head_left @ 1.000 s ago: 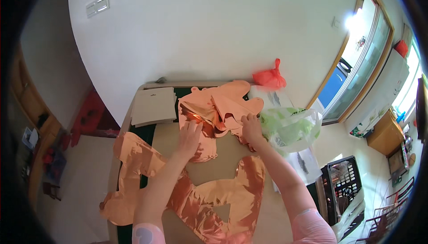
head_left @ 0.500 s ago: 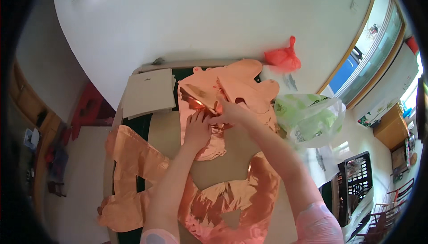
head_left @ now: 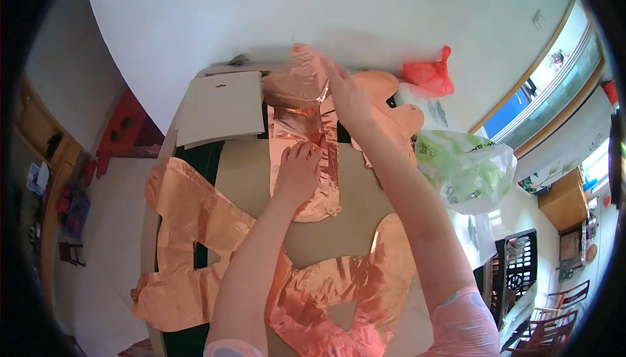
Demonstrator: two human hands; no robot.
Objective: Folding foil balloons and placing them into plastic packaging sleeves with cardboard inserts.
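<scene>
A flat rose-gold foil balloon [head_left: 321, 206] lies lengthwise in the middle of the table, its far end lifted and blurred. My left hand [head_left: 300, 173] rests on its lower part, fingers stretched out over the foil. Farther off, my right hand [head_left: 349, 99] is closed on the raised part of this balloon; its fingertips are partly smeared by motion. Beyond the right forearm, more flat foil pieces [head_left: 385, 122] with rounded lobes lie stacked. Nearer me is a foil balloon [head_left: 385, 259] with a triangular hole, and another foil balloon [head_left: 182, 207] lies at the left, partly behind my left forearm.
Beige card sheets [head_left: 222, 109] are piled at the table's far left. A knotted red plastic bag [head_left: 430, 78] sits at the back right by the wall. Along the right side are a green-and-white plastic bag [head_left: 466, 168] and a black crate [head_left: 520, 259].
My right hand has moved up and away, lifting and unfolding the foil's far end toward the wall. The left hand stays on the lower part. The whole view has shifted slightly.
</scene>
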